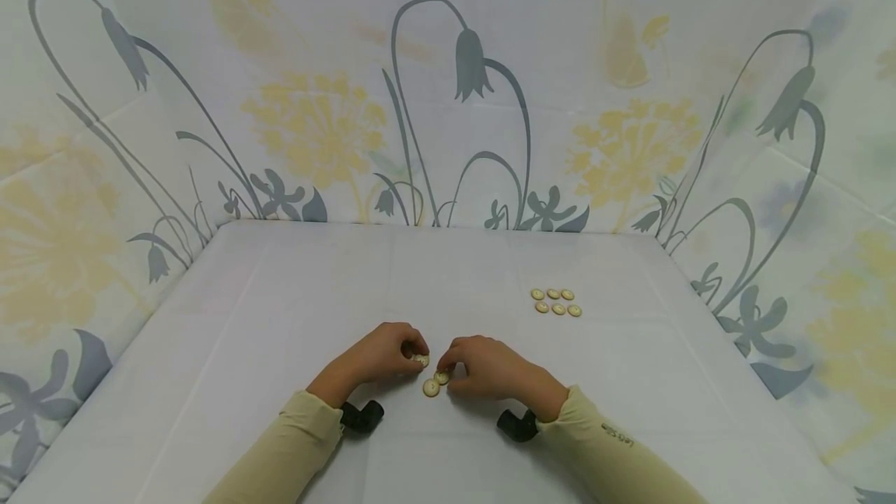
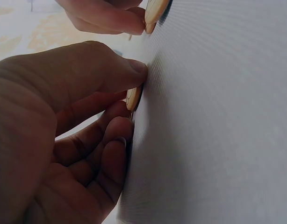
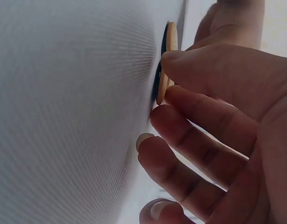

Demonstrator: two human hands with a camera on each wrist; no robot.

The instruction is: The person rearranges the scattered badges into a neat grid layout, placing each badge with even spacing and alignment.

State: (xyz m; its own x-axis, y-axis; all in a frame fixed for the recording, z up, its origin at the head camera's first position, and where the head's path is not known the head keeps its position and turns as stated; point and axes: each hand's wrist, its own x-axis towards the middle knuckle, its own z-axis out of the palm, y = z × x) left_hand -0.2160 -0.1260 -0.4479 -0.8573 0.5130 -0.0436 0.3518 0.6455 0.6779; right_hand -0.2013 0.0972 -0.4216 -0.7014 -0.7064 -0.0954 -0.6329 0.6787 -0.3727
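Observation:
Near the middle of the white table, my left hand (image 1: 383,352) pinches a small round wooden disc (image 1: 421,360) between thumb and fingers. The left wrist view shows this disc (image 2: 132,98) edge-on beside the thumb tip, low against the cloth. Just to the right, my right hand (image 1: 490,368) has its thumb and forefinger on another wooden disc (image 1: 441,377). A further disc (image 1: 431,388) lies flat against that one, nearer my body. In the right wrist view the gripped disc (image 3: 161,91) is partly hidden by the thumb; the other fingers are spread loosely. Marks on the discs are too small to read.
Several similar discs (image 1: 558,309) lie in two short rows farther back on the right. The white cloth-covered table (image 1: 336,263) meets flower-patterned hangings (image 1: 448,131) at its back and sides. A dark wrist-worn piece sits under each wrist.

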